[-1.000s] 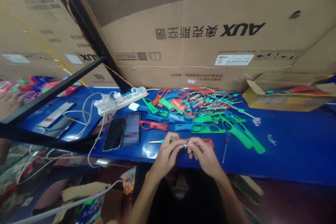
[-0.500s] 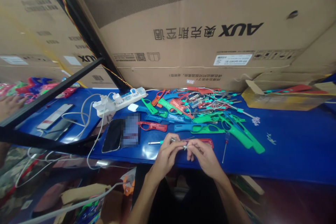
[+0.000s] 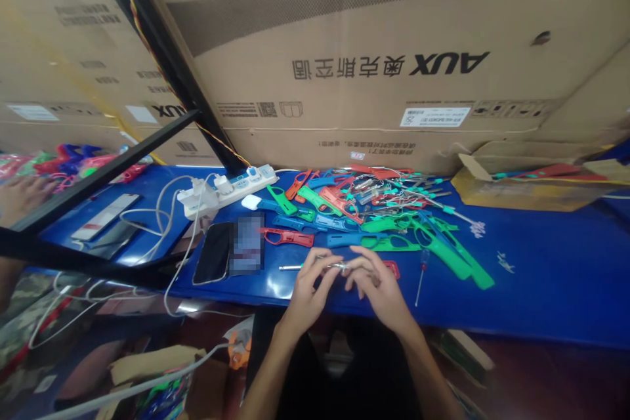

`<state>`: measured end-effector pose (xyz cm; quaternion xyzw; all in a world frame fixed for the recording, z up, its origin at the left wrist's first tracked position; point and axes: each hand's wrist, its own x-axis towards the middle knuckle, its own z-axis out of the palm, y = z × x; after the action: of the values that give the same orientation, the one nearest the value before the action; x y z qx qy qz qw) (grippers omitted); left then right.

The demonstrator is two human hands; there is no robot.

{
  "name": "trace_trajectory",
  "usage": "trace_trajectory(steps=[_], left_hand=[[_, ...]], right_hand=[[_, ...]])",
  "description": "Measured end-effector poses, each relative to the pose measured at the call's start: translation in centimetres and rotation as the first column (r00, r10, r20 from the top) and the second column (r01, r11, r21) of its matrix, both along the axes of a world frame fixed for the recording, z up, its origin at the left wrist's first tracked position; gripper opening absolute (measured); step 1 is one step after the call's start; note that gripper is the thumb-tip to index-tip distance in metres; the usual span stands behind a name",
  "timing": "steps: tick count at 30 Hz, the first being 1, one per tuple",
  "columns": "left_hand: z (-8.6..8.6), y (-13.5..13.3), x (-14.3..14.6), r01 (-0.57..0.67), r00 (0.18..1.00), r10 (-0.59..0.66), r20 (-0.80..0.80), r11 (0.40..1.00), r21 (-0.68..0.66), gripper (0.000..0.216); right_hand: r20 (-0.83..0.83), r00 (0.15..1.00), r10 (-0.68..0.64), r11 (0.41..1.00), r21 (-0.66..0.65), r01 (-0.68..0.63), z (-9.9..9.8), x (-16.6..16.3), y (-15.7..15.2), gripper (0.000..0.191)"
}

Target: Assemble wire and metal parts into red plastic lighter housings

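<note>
Over the front edge of the blue table [image 3: 541,289], my left hand [image 3: 308,289] and my right hand [image 3: 378,289] meet fingertip to fingertip around a small shiny metal part [image 3: 340,266]. Both hands pinch it; its exact shape is too small to tell. A red plastic handle piece [image 3: 392,268] lies just behind my right hand. A thin tool with a green grip [image 3: 291,267] lies behind my left hand. Beyond them sits a pile of red, green and blue plastic handles [image 3: 374,220] mixed with metal pins.
A phone [image 3: 214,252] lies left of my hands, beside a white power strip [image 3: 229,188] with cables. A small screwdriver [image 3: 420,275] lies to the right. Large cardboard boxes [image 3: 374,59] wall the back; an open box [image 3: 531,177] is at right. Another person's hand [image 3: 20,197] shows far left.
My fingers have shifted a little on the metal part, the right hand's fingers spreading more. The camera view has tipped slightly; nothing on the table has moved.
</note>
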<state>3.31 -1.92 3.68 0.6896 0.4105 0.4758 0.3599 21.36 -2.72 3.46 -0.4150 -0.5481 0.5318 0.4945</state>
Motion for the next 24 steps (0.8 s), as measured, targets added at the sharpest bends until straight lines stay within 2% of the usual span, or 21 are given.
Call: trace_trajectory(steps=[2,5,12,14,16,19,24], left_hand=[[-0.3,0.0,0.0,-0.021,1.0,0.022,0.021,0.999,-0.024,0.028],[-0.7,-0.1,0.0,-0.005,1.0,0.005,-0.003,0.999,-0.054,0.038],[0.1,-0.3,0.4,0.122,0.962,-0.113,-0.248,0.992,0.023,0.042],[0.3,-0.2,0.3,0.1,0.964,-0.08,-0.252,0.993,0.067,0.048],[0.2,0.0,0.0,-0.009,0.976,0.035,-0.216,0.993,0.119,0.053],[0.0,0.6,-0.3,-0.131,0.96,0.169,-0.223,0.976,0.176,0.045],[0.2,1.5,1.0,-0.042,0.912,0.131,-0.389,0.972,0.229,0.031]], right_hand=[[0.078,0.997,-0.008,1.0,0.026,0.006,-0.1,0.0,0.1,0.045],[0.157,0.987,-0.041,0.997,0.074,0.03,0.0,-0.1,0.3,0.029],[0.16,0.975,-0.152,0.972,0.201,0.118,0.6,0.1,-0.1,0.015],[0.15,0.963,-0.223,0.95,0.257,0.18,1.0,0.8,-0.5,0.013],[0.129,0.949,-0.288,0.922,0.306,0.238,1.6,1.9,-0.8,0.012],[0.169,0.906,-0.388,0.866,0.403,0.296,2.8,3.6,-1.3,0.014],[0.343,0.786,-0.515,0.761,0.605,0.234,3.4,4.6,-1.8,0.012]])
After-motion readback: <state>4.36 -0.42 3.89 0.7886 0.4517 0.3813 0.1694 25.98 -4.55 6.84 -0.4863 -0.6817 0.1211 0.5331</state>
